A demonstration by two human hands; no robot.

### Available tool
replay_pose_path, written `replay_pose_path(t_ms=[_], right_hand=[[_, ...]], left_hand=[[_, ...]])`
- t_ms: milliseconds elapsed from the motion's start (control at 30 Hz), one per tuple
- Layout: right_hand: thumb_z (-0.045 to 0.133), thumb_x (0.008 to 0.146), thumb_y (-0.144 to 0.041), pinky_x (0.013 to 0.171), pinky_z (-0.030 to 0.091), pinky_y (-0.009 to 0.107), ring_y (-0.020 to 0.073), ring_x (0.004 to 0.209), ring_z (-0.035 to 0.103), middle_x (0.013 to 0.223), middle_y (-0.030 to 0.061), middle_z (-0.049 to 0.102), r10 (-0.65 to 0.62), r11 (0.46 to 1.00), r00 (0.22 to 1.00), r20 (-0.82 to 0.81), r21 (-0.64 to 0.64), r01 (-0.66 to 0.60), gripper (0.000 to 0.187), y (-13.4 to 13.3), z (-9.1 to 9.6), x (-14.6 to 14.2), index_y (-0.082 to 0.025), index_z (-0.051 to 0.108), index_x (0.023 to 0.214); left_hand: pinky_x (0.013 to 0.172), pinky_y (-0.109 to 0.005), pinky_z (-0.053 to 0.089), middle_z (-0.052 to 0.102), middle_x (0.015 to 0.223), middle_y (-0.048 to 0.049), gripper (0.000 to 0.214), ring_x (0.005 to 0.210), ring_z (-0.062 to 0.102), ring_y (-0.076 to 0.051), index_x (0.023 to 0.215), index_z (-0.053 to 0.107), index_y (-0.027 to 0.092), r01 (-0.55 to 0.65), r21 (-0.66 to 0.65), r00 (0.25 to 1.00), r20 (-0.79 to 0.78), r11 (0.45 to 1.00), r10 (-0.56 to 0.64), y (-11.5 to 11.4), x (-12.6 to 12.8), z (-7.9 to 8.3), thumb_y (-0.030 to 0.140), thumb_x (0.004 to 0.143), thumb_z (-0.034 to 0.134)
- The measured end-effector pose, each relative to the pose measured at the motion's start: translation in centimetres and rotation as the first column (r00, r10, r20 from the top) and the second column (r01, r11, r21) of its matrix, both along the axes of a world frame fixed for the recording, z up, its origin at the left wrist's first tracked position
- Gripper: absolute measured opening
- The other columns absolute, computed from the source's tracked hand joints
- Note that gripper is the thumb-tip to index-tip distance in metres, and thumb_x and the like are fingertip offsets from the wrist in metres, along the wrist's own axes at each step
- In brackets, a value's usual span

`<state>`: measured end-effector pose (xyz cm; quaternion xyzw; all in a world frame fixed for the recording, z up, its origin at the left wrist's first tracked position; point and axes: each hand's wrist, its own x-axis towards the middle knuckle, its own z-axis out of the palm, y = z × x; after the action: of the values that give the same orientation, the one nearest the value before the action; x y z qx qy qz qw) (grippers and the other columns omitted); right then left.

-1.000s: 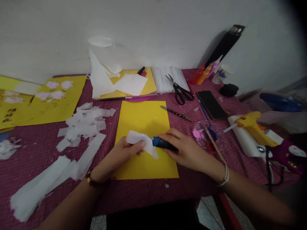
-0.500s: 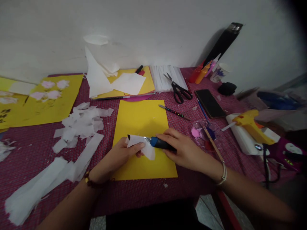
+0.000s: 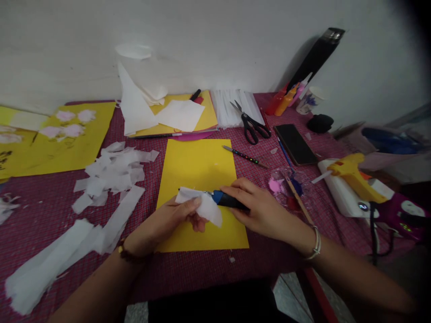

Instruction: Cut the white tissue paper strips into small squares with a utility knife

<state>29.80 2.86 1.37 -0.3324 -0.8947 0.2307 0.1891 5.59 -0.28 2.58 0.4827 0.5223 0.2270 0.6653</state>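
My left hand (image 3: pixel 183 210) pinches a small piece of thin white paper (image 3: pixel 210 212), thumb on top and the other fingers underneath. My right hand (image 3: pixel 254 202) grips a black-and-blue handled tool (image 3: pixel 230 200), its metal shaft pointing left along the paper's upper edge. The paper hides most of the shaft, so its kind is unclear; a dark tip shows past the paper's left end. Both hands are over a yellow sheet (image 3: pixel 198 163) lying on the checked cloth.
To the left are a pile of white paper pieces (image 3: pixel 112 172) and long paper strips (image 3: pixel 57 260). Scissors (image 3: pixel 249 123), a patterned pen (image 3: pixel 245 157), a phone (image 3: pixel 295 143) and a paint palette (image 3: pixel 278 184) lie beyond my right hand. At far right is a yellow glue gun (image 3: pixel 353 175).
The white paper has turned slightly around the tool's shaft, and more of it hangs toward me. My left fingers have shifted beneath it; the right hand keeps its grip.
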Motion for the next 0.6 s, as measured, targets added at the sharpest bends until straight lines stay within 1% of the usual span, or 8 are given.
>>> replay_pose_path(t_ms=[67,133,233,300,367,433,533,600], right_hand=[[0.053,0.086,-0.012,0.088,0.054,0.037,0.0217,0.103,0.058,0.116,0.0110,0.056,0.009,1.000,1.000,-0.002,-0.021,-0.009,0.049,0.0,0.0,0.1,-0.018,0.049,0.134],[0.054,0.086,-0.012,0.090,0.053,0.037,0.0214,0.105,0.058,0.117,0.0104,0.056,0.019,0.998,1.000,-0.017,-0.054,-0.020,0.049,0.2,0.0,0.3,-0.020,0.049,0.135],[0.055,0.086,-0.012,0.092,0.052,0.036,0.0210,0.107,0.058,0.118,0.0091,0.055,0.016,0.995,0.998,-0.068,-0.095,-0.022,0.050,0.8,0.1,1.0,-0.023,0.050,0.134],[0.056,0.085,-0.012,0.092,0.052,0.037,0.0216,0.107,0.058,0.117,0.0085,0.056,-0.005,0.995,0.995,-0.095,-0.100,-0.004,0.050,1.2,0.2,1.5,-0.025,0.051,0.133],[0.056,0.084,-0.012,0.091,0.052,0.039,0.0225,0.107,0.058,0.116,0.0084,0.056,-0.034,0.995,0.994,-0.108,-0.092,0.025,0.051,1.6,0.2,1.8,-0.025,0.052,0.133],[0.057,0.084,-0.012,0.091,0.052,0.040,0.0230,0.107,0.059,0.116,0.0085,0.057,-0.052,0.996,0.993,-0.103,-0.081,0.044,0.051,1.9,0.2,1.9,-0.025,0.052,0.132],[0.057,0.084,-0.013,0.092,0.052,0.042,0.0235,0.105,0.060,0.113,0.0091,0.057,-0.087,0.995,0.995,-0.056,-0.056,0.084,0.049,2.3,0.0,2.0,-0.024,0.053,0.131],[0.057,0.083,-0.013,0.092,0.052,0.043,0.0241,0.104,0.061,0.113,0.0097,0.057,-0.140,0.990,0.990,-0.017,-0.034,0.139,0.048,2.6,-0.1,2.0,-0.023,0.054,0.131]], left_hand=[[0.073,-0.032,0.050,0.069,0.071,-0.0064,0.047,0.070,0.062,-0.019,0.061,0.063,0.019,-0.004,-0.027,0.998,0.063,1.000,0.006,-0.1,-0.2,-0.7,0.054,0.087,0.045],[0.075,-0.033,0.050,0.070,0.073,-0.0066,0.047,0.071,0.063,-0.019,0.062,0.064,0.019,0.002,-0.027,0.997,0.081,1.000,0.000,-0.1,-0.4,-1.0,0.053,0.088,0.046],[0.081,-0.033,0.049,0.071,0.072,-0.0064,0.044,0.073,0.064,-0.020,0.064,0.068,0.019,0.050,0.008,0.998,0.047,0.999,-0.050,-0.2,-0.8,-0.7,0.047,0.090,0.046],[0.084,-0.032,0.047,0.072,0.072,-0.0065,0.045,0.076,0.065,-0.020,0.064,0.071,0.020,0.098,0.019,0.995,0.008,0.995,-0.099,-0.2,-1.2,-0.2,0.045,0.091,0.046],[0.087,-0.032,0.047,0.074,0.077,-0.0068,0.046,0.079,0.066,-0.021,0.062,0.071,0.020,0.114,0.031,0.993,-0.037,0.993,-0.113,-0.1,-1.5,0.1,0.044,0.091,0.046],[0.089,-0.032,0.046,0.075,0.080,-0.0068,0.045,0.082,0.066,-0.021,0.062,0.072,0.020,0.111,0.053,0.990,-0.090,0.992,-0.106,0.0,-1.7,0.3,0.044,0.091,0.047],[0.088,-0.033,0.048,0.075,0.077,-0.0066,0.043,0.081,0.067,-0.022,0.060,0.070,0.020,0.088,0.075,0.982,-0.177,0.993,-0.073,0.1,-1.7,0.5,0.046,0.088,0.050],[0.084,-0.034,0.050,0.076,0.081,-0.0063,0.035,0.083,0.067,-0.023,0.065,0.070,0.020,0.000,0.107,0.975,-0.221,0.994,0.024,0.1,-1.5,0.6,0.045,0.084,0.056]])
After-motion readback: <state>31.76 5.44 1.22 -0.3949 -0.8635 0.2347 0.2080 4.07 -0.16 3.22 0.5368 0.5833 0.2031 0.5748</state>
